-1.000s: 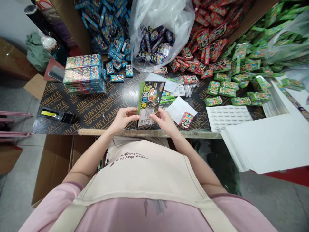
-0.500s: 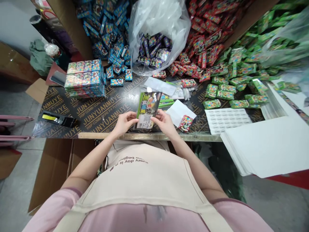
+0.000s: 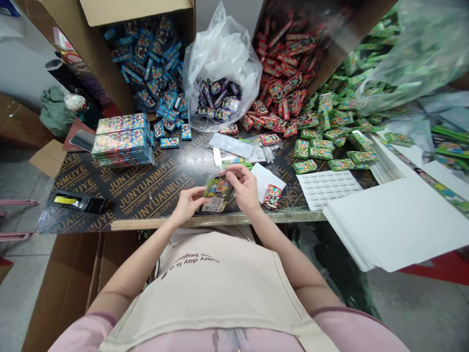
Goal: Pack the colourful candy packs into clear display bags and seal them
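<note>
A flat, dark printed packet [image 3: 219,189] with green edging and a pale label panel is held up over the front of the table. My left hand [image 3: 189,204] pinches its left side between thumb and fingers. At the upper right edge, my right hand [image 3: 245,189] is closed with thumb against fingers; its fingertips partly cover the top. Just right of that hand, a small red packet [image 3: 272,195] rests on a white paper sheet [image 3: 264,177]. Behind the hands lie a clear plastic sleeve [image 3: 230,145] and several green-edged printed cards [image 3: 234,159].
Blue packets [image 3: 150,73], red packets [image 3: 286,73] and green packets [image 3: 322,146] are heaped at the back, around a clear bag [image 3: 223,54] of purple ones. A wrapped stack [image 3: 122,139] and tape dispenser [image 3: 76,201] stand left. Right are a label sheet [image 3: 328,188] and white boards [image 3: 399,220].
My right hand has moved from the packet's lower right side up to its top edge. The packet now tilts lower and flatter. The camera view has shifted slightly.
</note>
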Demonstrator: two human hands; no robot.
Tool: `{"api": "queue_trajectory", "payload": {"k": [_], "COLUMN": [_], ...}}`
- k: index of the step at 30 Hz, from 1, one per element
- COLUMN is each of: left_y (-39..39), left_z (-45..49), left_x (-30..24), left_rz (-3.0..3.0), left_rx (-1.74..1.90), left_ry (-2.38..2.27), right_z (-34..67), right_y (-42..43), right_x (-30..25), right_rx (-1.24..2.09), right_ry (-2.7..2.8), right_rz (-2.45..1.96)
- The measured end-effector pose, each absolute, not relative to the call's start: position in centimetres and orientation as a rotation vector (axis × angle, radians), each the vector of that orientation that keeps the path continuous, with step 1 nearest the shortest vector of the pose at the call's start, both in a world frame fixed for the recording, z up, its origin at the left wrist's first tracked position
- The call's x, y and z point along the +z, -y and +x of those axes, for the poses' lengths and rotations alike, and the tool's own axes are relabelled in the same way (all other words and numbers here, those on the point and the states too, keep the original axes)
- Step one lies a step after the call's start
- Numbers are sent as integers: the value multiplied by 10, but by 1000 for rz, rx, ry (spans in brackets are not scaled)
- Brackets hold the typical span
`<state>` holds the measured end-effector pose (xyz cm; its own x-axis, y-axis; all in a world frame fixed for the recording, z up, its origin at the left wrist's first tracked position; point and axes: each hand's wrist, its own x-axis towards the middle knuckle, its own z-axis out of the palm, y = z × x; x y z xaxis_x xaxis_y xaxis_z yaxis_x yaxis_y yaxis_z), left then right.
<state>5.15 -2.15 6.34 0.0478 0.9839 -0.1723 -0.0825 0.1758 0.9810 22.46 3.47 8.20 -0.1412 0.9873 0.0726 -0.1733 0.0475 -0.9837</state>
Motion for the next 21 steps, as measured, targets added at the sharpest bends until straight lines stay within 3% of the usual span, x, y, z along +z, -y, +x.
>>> {"api": "queue_trajectory", "payload": {"k": [5, 13, 16, 21], "left_y": [10, -2, 1, 11], "left_z": [66, 69, 58, 45], "left_x": [86, 109, 117, 133], "left_rz": [644, 576, 768, 1540], "left_rx": [1421, 1446, 1438, 1438], "left_ry": [-1190, -1139, -1148, -1292], "right_z": [208, 192, 203, 227], "right_y": [-28, -21, -29, -31], "right_x": [93, 98, 100, 102], "right_rx": [1302, 1410, 1463, 1158], "right_ry": [1260, 1072, 1098, 1479], "right_rz": [-988, -952, -934, -885]}}
